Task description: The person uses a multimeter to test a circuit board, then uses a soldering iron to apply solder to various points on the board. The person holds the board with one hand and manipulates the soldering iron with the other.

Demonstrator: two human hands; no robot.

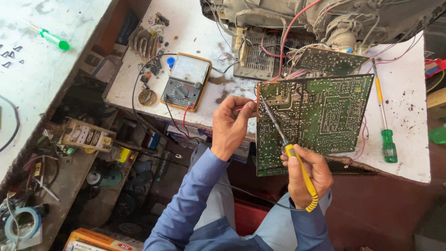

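Now right hand (310, 179) fisted round soldering iron (284, 142), left hand (231, 125) pinching circuit board (312, 122) left edge, board overhanging table (409, 139) edge

1. We count 2 hands: left hand (231, 124) and right hand (307, 175), both curled closed on sth.
2. 2 green circuit boards: big board (316, 116), small board (329, 61) behind it.
3. 1 soldering iron (290, 151), yellow grip.
4. 2 green-handled screwdrivers: one right of the boards (386, 139), one top left (52, 38).
5. 1 multimeter (186, 81), orange case.
6. 1 tape roll (21, 225), bottom left.
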